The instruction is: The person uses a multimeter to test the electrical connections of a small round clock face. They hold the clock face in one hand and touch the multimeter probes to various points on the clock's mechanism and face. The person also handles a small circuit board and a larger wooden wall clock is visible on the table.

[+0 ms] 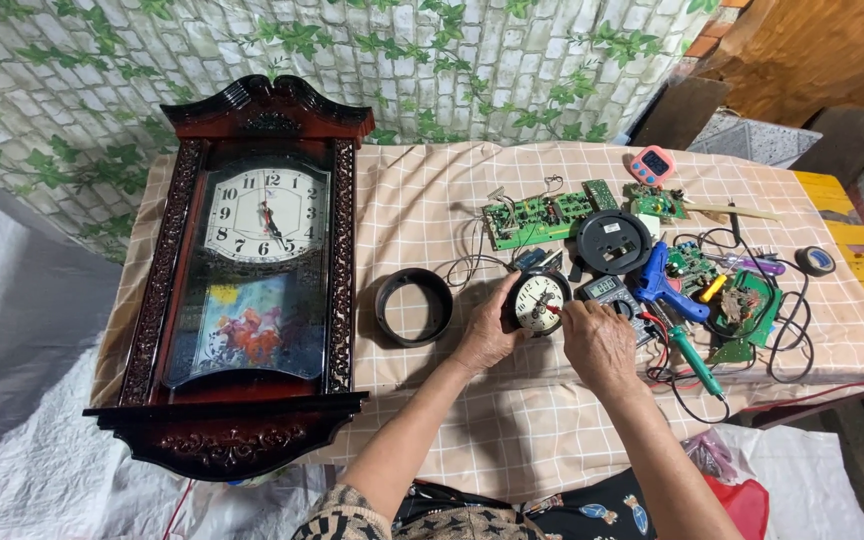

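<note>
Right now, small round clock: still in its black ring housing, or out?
Out. The small round clock is held by left hand; the black ring lies empty beside it on the tablecloth.

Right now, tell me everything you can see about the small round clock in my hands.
The small round clock has a pale dial with dark numerals inside a dark rim. It stands tilted, face up toward the camera, on the checked tablecloth. The left hand cups its left edge; the right hand touches its right side, fingertips at the face. Its hands are too small to read.
</note>
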